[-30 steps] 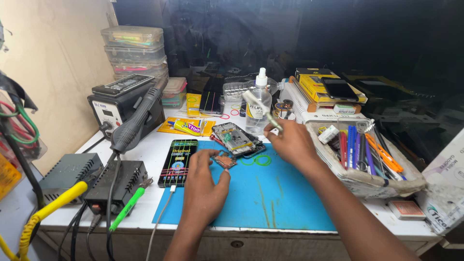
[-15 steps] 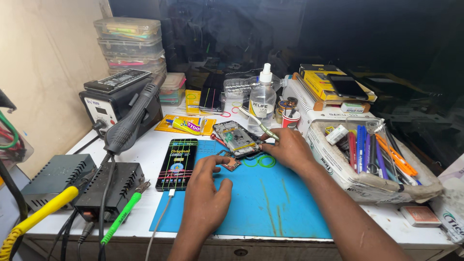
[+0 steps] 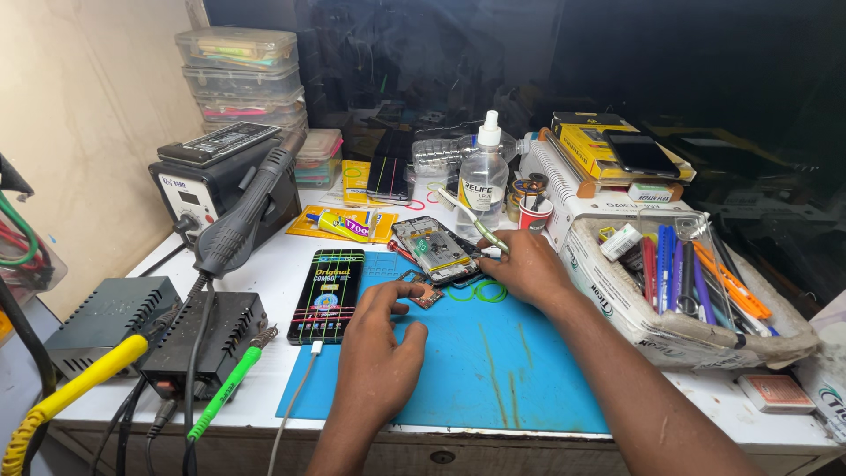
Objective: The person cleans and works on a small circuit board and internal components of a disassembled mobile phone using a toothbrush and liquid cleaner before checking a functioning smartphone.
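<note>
The left hand (image 3: 377,348) lies palm down on the blue mat (image 3: 476,370), fingers stretched toward the far side; its fingertips (image 3: 407,289) press a small brown part (image 3: 425,295) flat to the mat, so the hand holds nothing in a grasp but pins that piece; the right hand (image 3: 526,266) comes in from the right, fingers curled narrow around tweezers (image 3: 476,222), whose thin shaft runs up and away to the far left.

The opened phone (image 3: 438,249) lies at the mat's far edge, back off and boards showing; its long axis runs diagonally, far-left to near-right; it sits just beyond the left fingertips and just left of the right hand, whose fingertips touch or nearly touch its near-right corner; I cannot tell which. The right hand is the nearer of the two; the brown part lies just near of the phone's near edge, between the hands.

A second phone (image 3: 328,293) with a lit screen lies to the left, half on the mat, upright toward the far side, cable at its near end; a clear bottle (image 3: 483,181) stands behind the opened phone; a tool tray (image 3: 696,300) sits at right.
</note>
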